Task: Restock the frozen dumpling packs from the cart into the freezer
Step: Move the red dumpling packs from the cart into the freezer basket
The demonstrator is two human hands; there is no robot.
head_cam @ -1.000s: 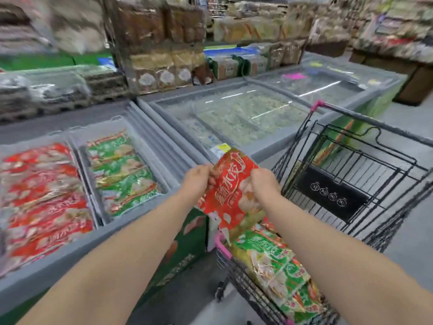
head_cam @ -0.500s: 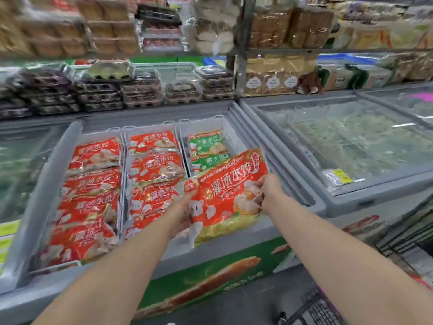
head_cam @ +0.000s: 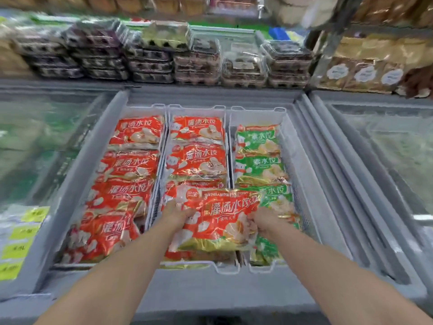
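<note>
Our left hand [head_cam: 174, 213] and right hand [head_cam: 263, 220], each grip closed on the red pack [head_cam: 218, 221], low centre over the freezer's [head_cam: 210, 289] middle basket [head_cam: 228, 268]; red packs fill it, green pack [head_cam: 260, 167] baskets right.

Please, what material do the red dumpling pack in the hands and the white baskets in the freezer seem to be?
Red dumpling pack: likely glossy plastic film, judging by its crinkles, glare and gold edge. White baskets: apparently matte moulded plastic, with perforated walls and rounded rims.

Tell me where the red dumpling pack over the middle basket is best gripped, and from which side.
By its two short side edges, one hand each, as the left hand and right hand grip the red pack now: it is wide, flat and floppy, so gripping both ends probably keeps it level.
</note>
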